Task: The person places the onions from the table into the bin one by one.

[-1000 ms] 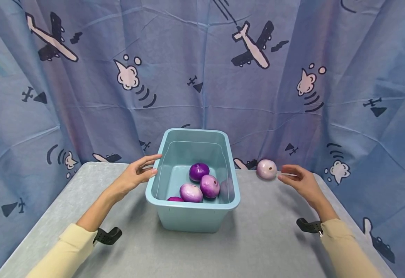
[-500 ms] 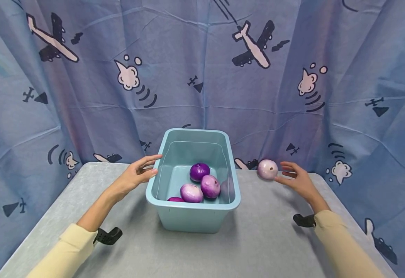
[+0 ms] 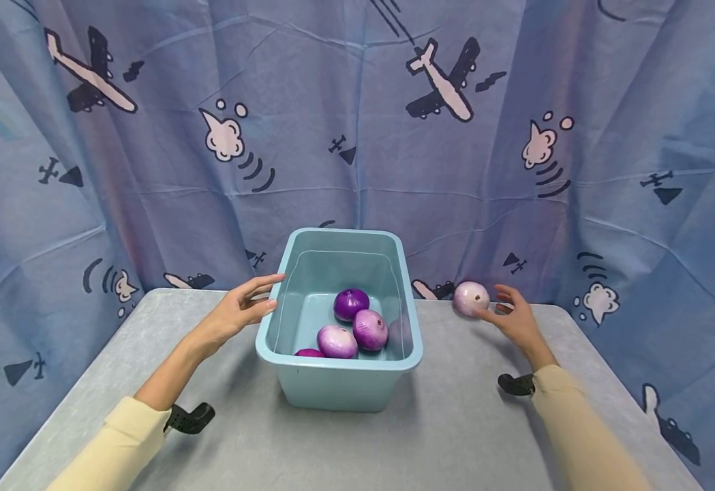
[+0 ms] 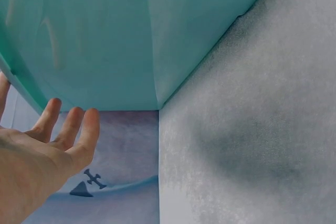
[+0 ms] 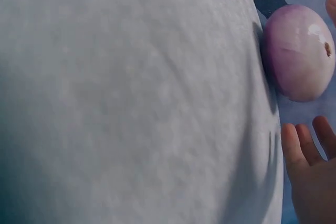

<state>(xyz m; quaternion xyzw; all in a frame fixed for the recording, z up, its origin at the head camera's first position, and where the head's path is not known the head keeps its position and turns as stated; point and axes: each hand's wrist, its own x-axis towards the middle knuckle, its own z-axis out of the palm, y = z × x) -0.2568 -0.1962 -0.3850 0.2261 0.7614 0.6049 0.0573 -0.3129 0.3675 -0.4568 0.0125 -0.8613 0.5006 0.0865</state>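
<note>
A light blue plastic bin (image 3: 343, 382) stands on the grey table, with several purple onions (image 3: 371, 329) in it. My left hand (image 3: 238, 307) is at the bin's left rim, its relaxed fingertips right at the edge. The left wrist view shows its spread fingers (image 4: 70, 129) by the bin's wall. At the table's back edge, right of the bin, lies a pale purple onion (image 3: 470, 299). Just to its right is my right hand (image 3: 514, 322), thumb and fingers apart. In the right wrist view a gap shows between several fingertips and that onion (image 5: 298, 56).
The grey tabletop (image 3: 455, 423) extends in front of the bin and to both sides. Behind the table hangs a blue curtain (image 3: 296, 123) printed with airplanes, close to the back edge. Dark wrist straps (image 3: 191, 417) sit over the sleeves.
My right hand has moved left, and its thumb now reaches the onion's lower right side. The left hand, the bin and the onions stay where they were.
</note>
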